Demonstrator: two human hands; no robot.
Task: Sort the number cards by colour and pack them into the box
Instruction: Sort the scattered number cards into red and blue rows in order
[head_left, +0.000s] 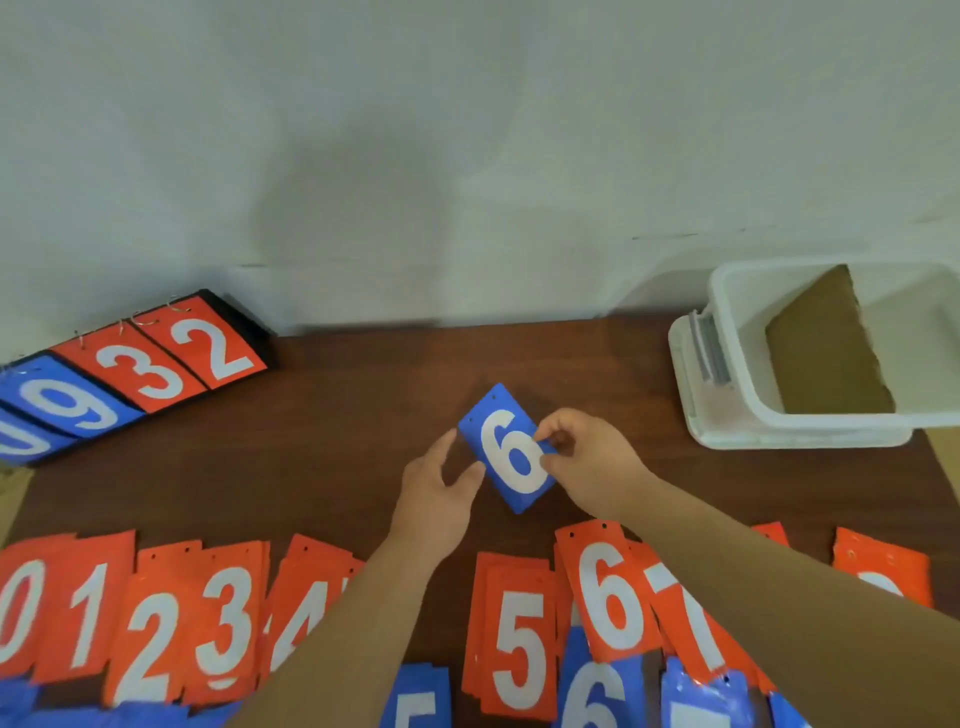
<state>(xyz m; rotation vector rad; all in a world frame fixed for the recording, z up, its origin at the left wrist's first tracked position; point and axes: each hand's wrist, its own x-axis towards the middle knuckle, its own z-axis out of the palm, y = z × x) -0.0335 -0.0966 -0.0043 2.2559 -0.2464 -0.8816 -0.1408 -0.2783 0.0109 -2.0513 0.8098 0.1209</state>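
Right hand (584, 460): blue 6 card (511, 460) pinched. Left hand (439, 491): fingers straight, card edge touched. Step judged: colour sorting; next, placement with blue cards (597, 696).

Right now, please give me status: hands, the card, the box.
Right hand pinches blue 6 card; left hand touches its left edge. White box open at far right, only brown cardboard inside. Nothing stands between card and box.
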